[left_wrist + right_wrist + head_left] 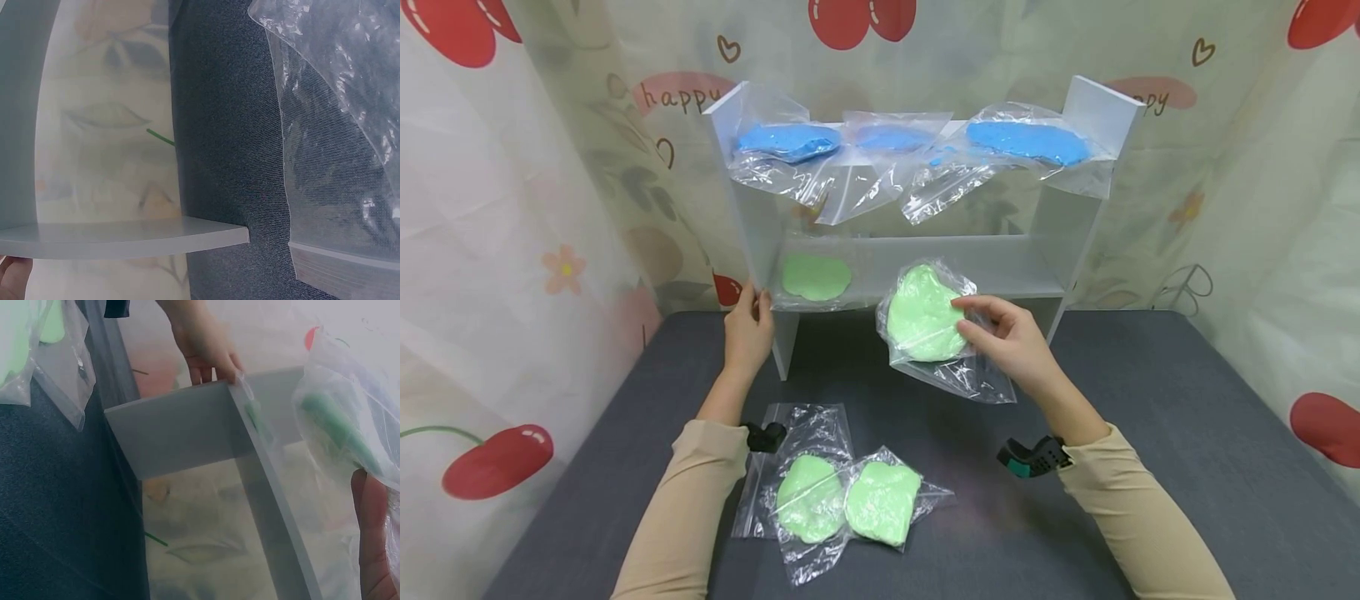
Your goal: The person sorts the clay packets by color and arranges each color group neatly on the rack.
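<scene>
**Green dough bag held at the lower shelf**

The right hand (pixel 1011 342) has its grip pinched on a clear zip bag of green dough (pixel 925 315), fingers and thumb closed on the plastic at the bag's right edge. The dough is a pale green, flattened, roughly round lump; the loose plastic hangs crumpled below it. The bag is in the air, just in front of the lower shelf of a white shelf unit (pixel 1093 108).

The left hand (pixel 748 325) grips the unit's left side panel, fingers curled round its front edge.

On that lower shelf lies another green dough bag (pixel 816 277), to the left. The top shelf carries three bags of blue dough (pixel 1026 142), their plastic hanging over the front edge. Two further green bags (pixel 842 498) lie touching on the dark grey tabletop (pixel 1187 433), between the forearms.
</scene>
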Motion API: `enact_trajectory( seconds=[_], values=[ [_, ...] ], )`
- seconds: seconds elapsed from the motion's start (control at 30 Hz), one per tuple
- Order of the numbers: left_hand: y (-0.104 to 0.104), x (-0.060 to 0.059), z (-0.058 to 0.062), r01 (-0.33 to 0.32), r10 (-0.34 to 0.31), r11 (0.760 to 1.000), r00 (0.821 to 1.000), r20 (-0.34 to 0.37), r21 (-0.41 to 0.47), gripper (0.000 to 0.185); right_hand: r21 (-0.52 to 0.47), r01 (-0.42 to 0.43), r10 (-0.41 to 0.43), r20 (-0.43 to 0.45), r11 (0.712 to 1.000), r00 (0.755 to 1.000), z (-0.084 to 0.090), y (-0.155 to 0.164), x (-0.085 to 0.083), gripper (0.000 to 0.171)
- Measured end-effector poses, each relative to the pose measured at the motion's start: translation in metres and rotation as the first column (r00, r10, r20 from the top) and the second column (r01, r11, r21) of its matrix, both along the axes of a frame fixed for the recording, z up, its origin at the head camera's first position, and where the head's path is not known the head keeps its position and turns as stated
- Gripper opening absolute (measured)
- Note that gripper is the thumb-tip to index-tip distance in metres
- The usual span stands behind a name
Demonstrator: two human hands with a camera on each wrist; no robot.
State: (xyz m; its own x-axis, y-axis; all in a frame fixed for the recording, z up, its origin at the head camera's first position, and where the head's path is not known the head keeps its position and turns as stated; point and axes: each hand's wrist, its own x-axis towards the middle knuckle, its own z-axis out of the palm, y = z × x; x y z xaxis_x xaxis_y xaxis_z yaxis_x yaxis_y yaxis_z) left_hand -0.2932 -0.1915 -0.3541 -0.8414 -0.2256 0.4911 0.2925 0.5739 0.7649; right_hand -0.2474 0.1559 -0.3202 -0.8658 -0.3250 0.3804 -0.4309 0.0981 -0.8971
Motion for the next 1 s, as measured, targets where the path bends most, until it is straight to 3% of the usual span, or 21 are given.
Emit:
enact_trajectory(
  seconds=[1.0],
  values=[
    [0.0,0.0,0.0,0.003,-0.003,1.0,1.0,-0.008,-0.005,0.041,0.001,0.1,-0.099,0.08,0.995,0.992,0.01,-0.022,-0.031,0.041]
  ],
)
